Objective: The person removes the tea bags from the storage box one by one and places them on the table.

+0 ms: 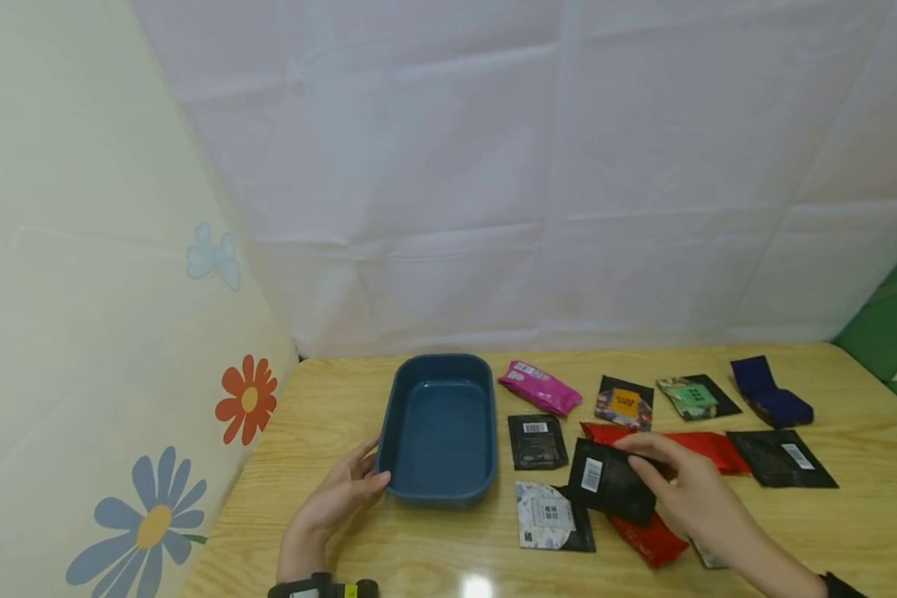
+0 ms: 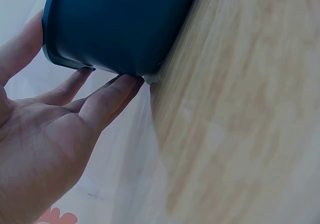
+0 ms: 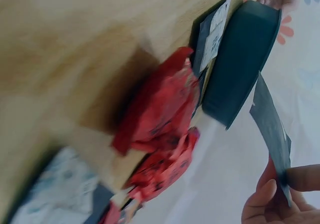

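My left hand holds the left side of a dark blue rectangular tub. In the left wrist view the thumb meets the tub's rim and the other fingertips touch its outer wall. My right hand pinches a flat black sachet with a white barcode label between thumb and fingers. The right wrist view shows this sachet edge-on, raised off the table. Below it in the head view lie red packets, partly hidden by the sachet and hand. A black-and-white sachet lies to its left.
Beside the tub are a pink packet and a small black sachet. Farther right lie an orange-labelled sachet, a green-labelled one, a dark blue folded packet and another black sachet. A white cloth hangs behind the table.
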A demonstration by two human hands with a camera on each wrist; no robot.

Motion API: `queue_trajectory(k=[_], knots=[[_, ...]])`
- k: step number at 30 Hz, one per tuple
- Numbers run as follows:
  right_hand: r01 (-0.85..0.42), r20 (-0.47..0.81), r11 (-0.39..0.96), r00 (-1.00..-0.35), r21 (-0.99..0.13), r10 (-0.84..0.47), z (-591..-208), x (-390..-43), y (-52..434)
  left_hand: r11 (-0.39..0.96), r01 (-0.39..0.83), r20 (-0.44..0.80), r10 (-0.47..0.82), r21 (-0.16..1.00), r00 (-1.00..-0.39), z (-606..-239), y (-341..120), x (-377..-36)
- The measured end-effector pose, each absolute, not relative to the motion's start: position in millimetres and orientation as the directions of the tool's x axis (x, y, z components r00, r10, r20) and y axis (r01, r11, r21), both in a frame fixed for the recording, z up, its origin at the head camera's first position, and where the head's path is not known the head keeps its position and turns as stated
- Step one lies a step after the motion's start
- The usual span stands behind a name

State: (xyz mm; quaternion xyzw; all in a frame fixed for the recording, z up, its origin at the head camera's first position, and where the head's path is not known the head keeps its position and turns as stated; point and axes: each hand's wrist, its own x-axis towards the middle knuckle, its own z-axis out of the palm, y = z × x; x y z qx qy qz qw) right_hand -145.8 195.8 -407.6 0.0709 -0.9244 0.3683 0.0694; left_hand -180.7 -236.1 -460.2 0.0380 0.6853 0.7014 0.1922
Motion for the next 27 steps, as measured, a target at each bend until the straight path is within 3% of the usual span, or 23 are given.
queue_trajectory(k=[17, 27], knots=[[0.082, 0.023, 0.729, -0.991, -0.68, 0.133, -438, -131, 290, 0.032, -0.222, -0.221, 0.298, 0.975, -0.929, -459, -238, -181], [0.19, 0.066, 0.722, -0.948, -0.665, 0.311, -453, -121, 333, 0.033, -0.227, -0.226, 0.293, 0.973, -0.929, -458, -237, -180]])
